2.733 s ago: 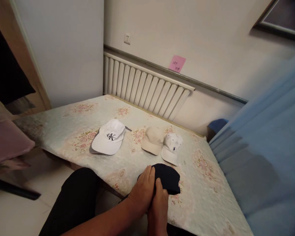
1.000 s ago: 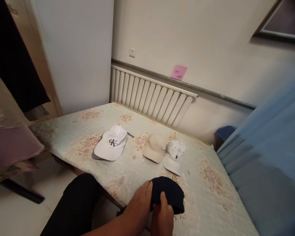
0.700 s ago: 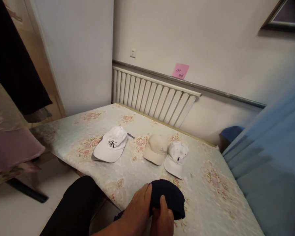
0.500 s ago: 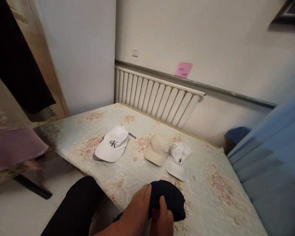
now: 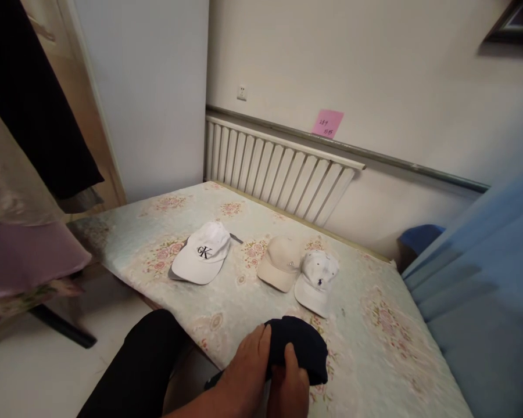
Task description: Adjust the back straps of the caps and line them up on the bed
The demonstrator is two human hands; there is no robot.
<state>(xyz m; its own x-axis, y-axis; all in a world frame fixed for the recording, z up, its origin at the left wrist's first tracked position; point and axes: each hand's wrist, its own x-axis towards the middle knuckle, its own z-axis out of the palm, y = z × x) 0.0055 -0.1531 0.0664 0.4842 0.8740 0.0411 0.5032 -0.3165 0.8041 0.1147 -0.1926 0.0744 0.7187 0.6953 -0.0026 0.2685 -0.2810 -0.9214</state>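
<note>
A dark navy cap (image 5: 300, 348) lies at the near edge of a floral-covered bed (image 5: 165, 220). My left hand (image 5: 246, 368) rests against its left side with fingers together. Beside it, my right hand (image 5: 290, 386) grips the cap's near edge, thumb on top. Farther back sit a white cap with a black logo (image 5: 203, 260), a beige cap (image 5: 279, 269) and a white cap with small marks (image 5: 316, 281); the last two touch each other.
A white radiator (image 5: 279, 174) runs along the wall behind the bed, with a pink note (image 5: 327, 123) above it. A blue curtain (image 5: 483, 278) hangs at the right. A pink cushion (image 5: 26, 261) is at the left. My dark-trousered knee (image 5: 139, 366) is by the bed edge.
The camera view has drifted a little. My right thumb has come up onto the navy cap. The three caps farther back have not moved.
</note>
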